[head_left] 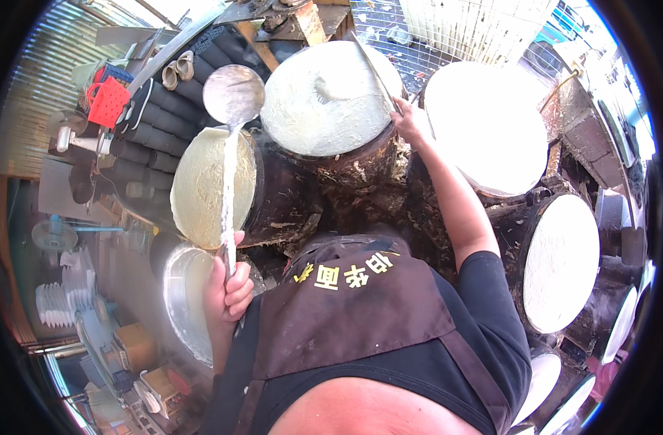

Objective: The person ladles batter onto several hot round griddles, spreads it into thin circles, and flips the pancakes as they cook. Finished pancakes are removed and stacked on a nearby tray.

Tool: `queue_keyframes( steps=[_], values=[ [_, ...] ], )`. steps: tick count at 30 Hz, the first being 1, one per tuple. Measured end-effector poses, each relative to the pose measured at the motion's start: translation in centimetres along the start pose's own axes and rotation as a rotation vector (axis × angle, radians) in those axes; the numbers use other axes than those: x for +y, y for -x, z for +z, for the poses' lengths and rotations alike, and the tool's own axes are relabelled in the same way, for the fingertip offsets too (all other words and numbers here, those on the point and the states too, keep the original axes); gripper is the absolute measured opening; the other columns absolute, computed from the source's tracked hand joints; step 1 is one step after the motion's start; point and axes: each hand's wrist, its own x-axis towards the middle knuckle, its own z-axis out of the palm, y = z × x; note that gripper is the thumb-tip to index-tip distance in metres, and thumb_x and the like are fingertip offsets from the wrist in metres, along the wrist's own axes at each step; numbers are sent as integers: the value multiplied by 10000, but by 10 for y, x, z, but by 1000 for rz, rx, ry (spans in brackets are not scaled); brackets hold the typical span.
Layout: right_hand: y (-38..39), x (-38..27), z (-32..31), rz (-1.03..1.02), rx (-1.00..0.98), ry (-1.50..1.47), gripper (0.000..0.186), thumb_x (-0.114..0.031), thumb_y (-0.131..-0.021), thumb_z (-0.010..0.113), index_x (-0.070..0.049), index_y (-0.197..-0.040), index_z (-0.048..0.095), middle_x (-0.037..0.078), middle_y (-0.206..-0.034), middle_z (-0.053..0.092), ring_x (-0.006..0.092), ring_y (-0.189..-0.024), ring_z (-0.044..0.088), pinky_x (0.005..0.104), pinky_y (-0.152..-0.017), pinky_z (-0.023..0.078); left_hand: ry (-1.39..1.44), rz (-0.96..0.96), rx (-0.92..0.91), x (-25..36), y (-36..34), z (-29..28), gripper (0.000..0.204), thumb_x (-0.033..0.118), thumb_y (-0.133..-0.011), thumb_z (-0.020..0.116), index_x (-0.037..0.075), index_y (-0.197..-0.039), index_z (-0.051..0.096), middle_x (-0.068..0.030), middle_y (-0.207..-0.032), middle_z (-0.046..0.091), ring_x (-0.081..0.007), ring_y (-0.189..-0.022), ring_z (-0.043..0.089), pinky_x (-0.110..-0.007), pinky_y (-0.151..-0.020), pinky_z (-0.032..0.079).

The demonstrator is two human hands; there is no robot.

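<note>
From the head camera, my left hand (226, 286) is closed in a fist around the long handle of a metal ladle (234, 94), fingers curled tight and pressed together, thumb on top. The ladle's round bowl is held high over the far rim of the left steaming drum (214, 185), whose taut, pale yellowish top is wet. White batter (228, 181) runs in a thin stream down along the handle across that top, from the bowl towards my fist at the drum's near edge. Just below my fist sits a round metal basin (186, 297) with pale batter in it, its rim beside my wrist.

My right hand (410, 119) reaches out to the right edge of the middle drum (324, 98), where the cloth top carries a thin whitish sheet. The fingers are pinched around the lower end of a thin flat stick (375, 69) that slants up and left over that sheet. How far the fingers wrap it I cannot tell, since the back of the hand faces the camera.

To the right of that arm stands another drum with a white top (487, 127), and below it a further one tilted in view (560, 261). A brown apron (353, 312) covers my chest. At the far left a red plastic basket (108, 101) hangs above dark stacked rolls (154, 123).
</note>
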Motion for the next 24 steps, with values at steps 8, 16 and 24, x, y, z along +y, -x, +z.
queue_keyframes(
  steps=[8,16,24],
  values=[
    [4,41,6,-484,-196,38,523,-53,-825,566,-95,-1343,507,172,-1274,587,314,-1137,586,394,-993,450,39,-111,140,2,-46,-14,467,307,-1034,380,116,-1451,292,10,-642,320,-46,-447,296,-176,-323,286],
    [79,64,-31,-141,-145,-163,476,-77,-908,537,-128,-1377,480,100,-974,648,173,-776,632,309,-636,532,-314,-133,288,6,-125,-14,264,238,-1012,463,140,-1254,496,25,-637,380,-35,-432,322,-179,-313,237],
    [140,39,46,23,-201,-657,517,-85,-952,493,-155,-1451,379,31,-729,570,72,-451,489,235,-394,426,-857,-1,425,-16,-202,4,235,212,-994,484,138,-1216,463,32,-681,426,-32,-472,365,-182,-365,289]
  ],
)
